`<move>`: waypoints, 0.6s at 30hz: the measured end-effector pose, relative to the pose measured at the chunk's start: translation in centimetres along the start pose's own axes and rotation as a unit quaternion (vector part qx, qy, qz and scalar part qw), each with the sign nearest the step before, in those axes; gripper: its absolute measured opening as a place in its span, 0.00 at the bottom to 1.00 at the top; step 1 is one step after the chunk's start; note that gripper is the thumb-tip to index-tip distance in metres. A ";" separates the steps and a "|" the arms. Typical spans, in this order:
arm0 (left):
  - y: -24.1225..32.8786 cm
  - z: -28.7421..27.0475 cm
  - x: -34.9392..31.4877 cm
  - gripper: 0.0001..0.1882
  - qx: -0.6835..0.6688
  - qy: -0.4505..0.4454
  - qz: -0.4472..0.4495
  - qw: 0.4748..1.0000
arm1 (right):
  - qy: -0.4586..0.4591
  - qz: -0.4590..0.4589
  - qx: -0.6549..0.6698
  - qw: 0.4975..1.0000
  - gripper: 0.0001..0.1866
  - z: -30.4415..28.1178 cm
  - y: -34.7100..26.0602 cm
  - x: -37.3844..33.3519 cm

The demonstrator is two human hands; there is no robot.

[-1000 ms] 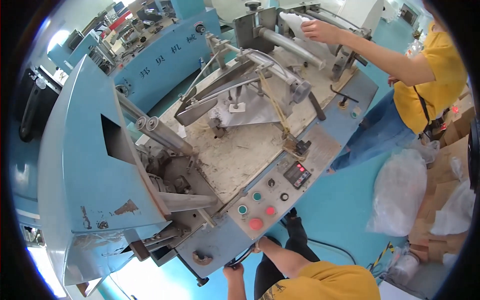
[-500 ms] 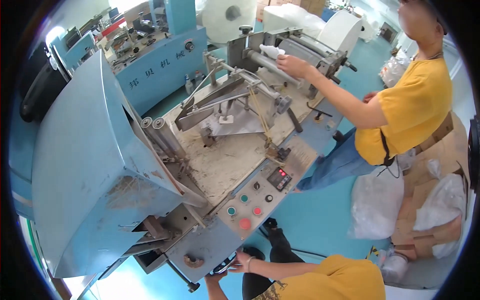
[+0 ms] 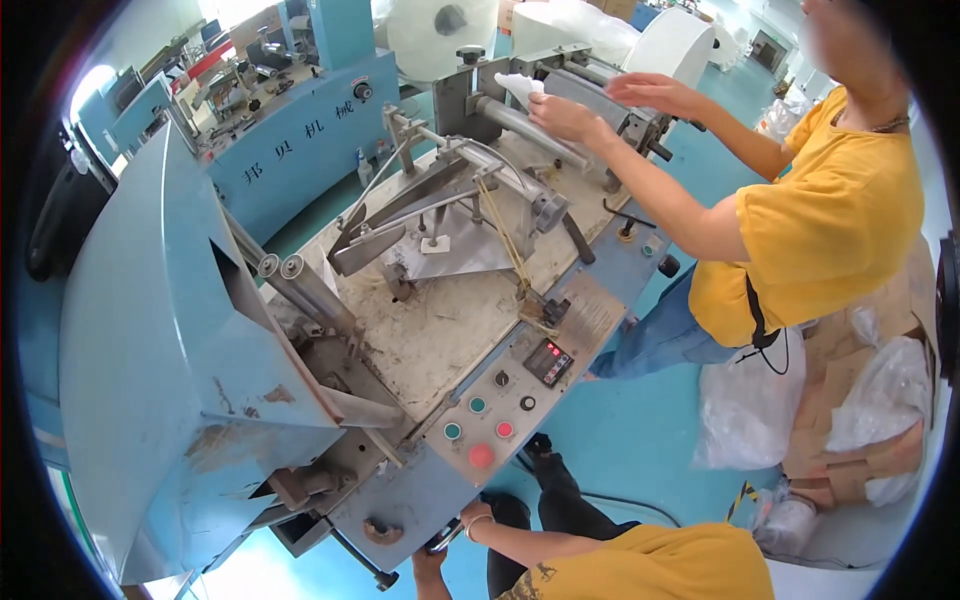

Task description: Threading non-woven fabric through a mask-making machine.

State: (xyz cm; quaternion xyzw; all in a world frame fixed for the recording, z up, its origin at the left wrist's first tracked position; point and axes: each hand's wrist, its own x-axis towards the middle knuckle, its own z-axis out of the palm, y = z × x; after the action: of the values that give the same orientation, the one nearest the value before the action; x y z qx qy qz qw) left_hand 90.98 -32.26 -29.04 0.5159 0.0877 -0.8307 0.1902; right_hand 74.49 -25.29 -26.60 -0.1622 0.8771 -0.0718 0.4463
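My left hand (image 3: 429, 564) and my right hand (image 3: 476, 514) are low in view at the machine's near edge. Their fingers close about a small dark object (image 3: 444, 538) with a shiny edge, partly covered by the hands; its kind cannot be made out. Beside them is the blue-grey machine table (image 3: 400, 490), where a curved rusty metal piece (image 3: 381, 531) lies. A control panel (image 3: 515, 400) with green and red buttons sits just beyond. Across the machine, a co-worker's hand (image 3: 565, 115) pinches white sheet material (image 3: 520, 88) above a roller; the other hand (image 3: 655, 93) is spread.
A large blue machine housing (image 3: 140, 350) rises at left. Metal folding plates (image 3: 450, 240) and rollers (image 3: 530, 130) stand on the worn bed. White material rolls (image 3: 435, 45) are behind. Clear plastic bags (image 3: 750, 400) and cardboard (image 3: 820, 440) lie at right. A dark cable (image 3: 630, 505) crosses the floor.
The view has shifted slightly. The co-worker's second hand has risen from the waist toward the rollers, while the first still holds the white material. My hands stay around the dark object.
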 end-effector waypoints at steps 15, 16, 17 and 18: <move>-9.2 15.2 -7.7 0.07 0.124 0.305 0.187 0.925 | -0.303 0.476 0.680 0.468 0.14 -1.7 4.0 6.7; -8.6 12.8 -6.6 0.08 0.141 0.277 0.167 0.936 | -0.304 0.460 0.691 0.467 0.15 -1.5 4.7 6.9; -8.3 14.2 -8.2 0.10 0.122 0.265 0.117 0.949 | -0.298 0.446 0.704 0.464 0.16 -1.5 6.0 7.4; -7.1 13.3 -8.1 0.14 0.062 0.238 0.070 0.967 | -0.292 0.430 0.718 0.462 0.16 -2.2 7.0 7.6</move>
State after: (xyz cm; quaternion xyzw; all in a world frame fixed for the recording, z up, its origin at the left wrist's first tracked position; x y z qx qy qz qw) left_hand 80.34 -28.54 -16.10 0.7144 0.0423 -0.6723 0.1894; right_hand 67.01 -21.38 -32.99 0.6021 0.2930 -0.4236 0.6101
